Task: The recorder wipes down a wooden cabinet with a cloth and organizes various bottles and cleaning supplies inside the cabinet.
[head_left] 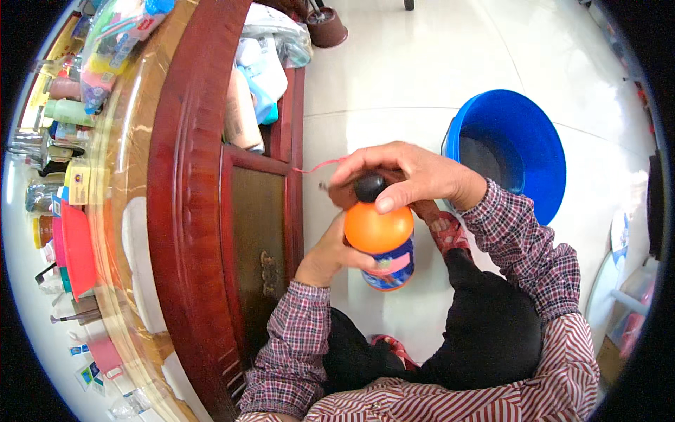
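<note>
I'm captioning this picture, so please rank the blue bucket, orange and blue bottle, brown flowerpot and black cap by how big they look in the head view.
1. Blue bucket
2. Orange and blue bottle
3. Brown flowerpot
4. Black cap

An orange bottle (380,228) with a black cap (370,187) and blue-and-pink label (390,266) showed between the fingers (396,196), a red-and-white striped shirt (492,401), plaid sleeves (299,341) and black trousers (492,327) behind them, a blue bucket (541,151) to their right and a reddish-brown cabinet (186,176) to their left.
</note>
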Tool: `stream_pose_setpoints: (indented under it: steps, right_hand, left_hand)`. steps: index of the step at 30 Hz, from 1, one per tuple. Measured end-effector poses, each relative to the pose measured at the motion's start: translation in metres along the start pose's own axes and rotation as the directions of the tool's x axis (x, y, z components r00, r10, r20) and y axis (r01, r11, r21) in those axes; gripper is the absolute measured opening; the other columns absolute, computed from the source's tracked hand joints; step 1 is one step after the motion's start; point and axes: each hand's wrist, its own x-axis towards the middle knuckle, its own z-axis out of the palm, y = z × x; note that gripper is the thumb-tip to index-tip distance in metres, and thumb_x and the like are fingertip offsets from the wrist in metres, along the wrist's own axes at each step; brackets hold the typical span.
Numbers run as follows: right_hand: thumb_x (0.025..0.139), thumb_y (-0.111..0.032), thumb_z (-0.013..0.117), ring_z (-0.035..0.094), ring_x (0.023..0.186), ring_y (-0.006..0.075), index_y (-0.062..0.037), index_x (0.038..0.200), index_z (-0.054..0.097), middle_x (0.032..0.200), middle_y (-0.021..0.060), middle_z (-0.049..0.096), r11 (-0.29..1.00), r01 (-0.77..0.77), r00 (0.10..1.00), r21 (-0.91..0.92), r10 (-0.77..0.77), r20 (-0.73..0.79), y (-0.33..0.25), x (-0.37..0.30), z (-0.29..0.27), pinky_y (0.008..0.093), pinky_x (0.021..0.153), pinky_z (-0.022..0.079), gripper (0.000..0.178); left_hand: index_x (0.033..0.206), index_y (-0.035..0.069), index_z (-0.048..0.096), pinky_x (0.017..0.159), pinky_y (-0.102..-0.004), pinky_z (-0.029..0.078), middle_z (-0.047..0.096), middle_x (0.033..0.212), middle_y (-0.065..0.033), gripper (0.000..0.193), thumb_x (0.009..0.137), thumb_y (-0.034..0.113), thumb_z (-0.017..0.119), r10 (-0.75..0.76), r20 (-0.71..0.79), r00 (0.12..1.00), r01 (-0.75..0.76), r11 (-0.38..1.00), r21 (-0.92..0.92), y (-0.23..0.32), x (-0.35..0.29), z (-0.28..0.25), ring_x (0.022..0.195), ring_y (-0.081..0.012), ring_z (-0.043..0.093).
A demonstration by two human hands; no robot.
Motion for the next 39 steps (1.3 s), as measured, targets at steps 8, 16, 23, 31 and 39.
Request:
stream_pose_setpoints:
  steps: [8, 16, 23, 31, 39]
  right_hand:
    - [0.079, -0.01, 0.069, 0.06, 0.091, 0.0143, 0.0, 0.109, 0.057, 0.097, 0.0085, 0.063, 0.995, 0.088, 0.941, -0.038, -0.095, -0.324, 0.008, -0.015, -0.007, 0.0281, 0.083, 0.048, 0.034]
    - [0.081, -0.014, 0.066, 0.059, 0.093, 0.0145, 0.0009, 0.112, 0.055, 0.102, 0.01, 0.061, 0.994, 0.06, 0.837, -0.092, -0.101, -0.538, 0.005, -0.03, -0.032, 0.0269, 0.084, 0.048, 0.037]
    - [0.082, -0.017, 0.063, 0.059, 0.094, 0.0144, 0.0, 0.115, 0.052, 0.106, 0.0099, 0.059, 0.979, 0.152, 0.828, 0.139, -0.049, -0.558, 0.014, -0.036, -0.039, 0.026, 0.084, 0.048, 0.039]
    - [0.082, -0.023, 0.062, 0.059, 0.096, 0.0171, -0.0017, 0.115, 0.052, 0.106, 0.0111, 0.059, 0.943, 0.256, 0.811, 0.212, -0.091, -0.578, 0.013, -0.039, -0.042, 0.028, 0.086, 0.048, 0.041]
    - [0.081, -0.024, 0.06, 0.058, 0.099, 0.0207, -0.0018, 0.12, 0.046, 0.11, 0.0135, 0.056, 0.965, 0.224, 0.805, 0.139, -0.103, -0.584, 0.013, -0.043, -0.047, 0.0319, 0.088, 0.047, 0.047]
  left_hand:
    - [0.126, -0.001, 0.043, 0.097, -0.0328, 0.039, 0.053, 0.12, -0.0095, 0.077, 0.074, 0.05, 0.068, 0.003, -0.237, 0.972, -0.039, 0.989, -0.145, -0.015, 0.005, 0.001, 0.112, -0.0184, 0.051]
    - [0.129, -0.001, 0.04, 0.102, -0.0378, 0.031, 0.048, 0.124, -0.0153, 0.079, 0.072, 0.043, 0.073, 0.256, -0.538, 0.803, -0.095, 0.946, 0.309, -0.011, -0.013, 0.01, 0.118, -0.0256, 0.044]
    - [0.133, 0.001, 0.029, 0.1, -0.0436, 0.031, 0.038, 0.126, -0.0203, 0.1, 0.058, 0.038, 0.084, 0.569, -0.319, 0.758, -0.01, 0.499, 0.867, -0.008, -0.012, 0.05, 0.118, -0.0348, 0.039]
    - [0.134, 0.0, 0.027, 0.101, -0.0433, 0.032, 0.034, 0.13, -0.021, 0.103, 0.056, 0.032, 0.086, 0.612, -0.322, 0.722, 0.013, 0.453, 0.891, -0.017, -0.003, 0.069, 0.119, -0.0352, 0.038]
    - [0.134, -0.001, 0.028, 0.1, -0.0432, 0.032, 0.037, 0.126, -0.0207, 0.101, 0.057, 0.032, 0.085, 0.672, -0.328, 0.664, 0.019, 0.423, 0.906, -0.01, 0.002, 0.07, 0.118, -0.0347, 0.039]
